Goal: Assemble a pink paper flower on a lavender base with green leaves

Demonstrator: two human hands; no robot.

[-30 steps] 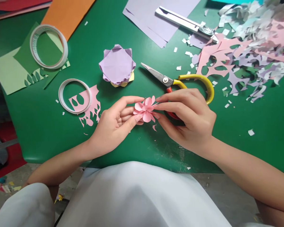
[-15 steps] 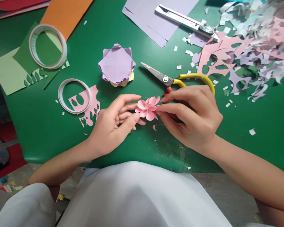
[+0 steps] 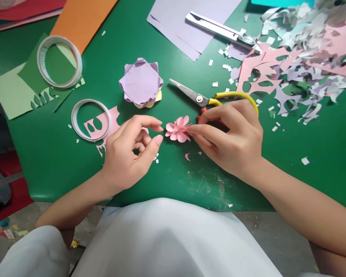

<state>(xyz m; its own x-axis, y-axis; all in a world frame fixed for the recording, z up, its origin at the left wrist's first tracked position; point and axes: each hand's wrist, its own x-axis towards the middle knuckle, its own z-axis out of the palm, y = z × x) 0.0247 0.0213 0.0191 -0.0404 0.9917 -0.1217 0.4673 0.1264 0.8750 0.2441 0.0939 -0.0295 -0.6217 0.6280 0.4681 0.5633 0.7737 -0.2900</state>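
My right hand [image 3: 229,138] pinches the right edge of a small pink paper flower [image 3: 178,130] between thumb and fingers, just above the table. My left hand [image 3: 129,152] is to the left of the flower and apart from it, its thumb and index finger spread and the other fingers curled. A small pink patch shows between those fingers; I cannot make out what it is. Scissors [image 3: 190,92] with yellow and red handles lie behind my right hand, which partly hides them. Beyond the flower sits a folded lilac paper piece [image 3: 141,82] with a yellow layer underneath.
Two tape rolls [image 3: 80,73] [image 3: 75,130] lie on the left over green and pink cut paper. A white box cutter [image 3: 213,27] rests on lilac sheets [image 3: 173,23] at the back. Paper scraps [image 3: 320,57] heap up on the right of the green table [image 3: 276,184].
My left hand has let go of the pink flower and drawn back to the left. My right hand still holds the flower, shifted slightly left. The camera view has moved a little.
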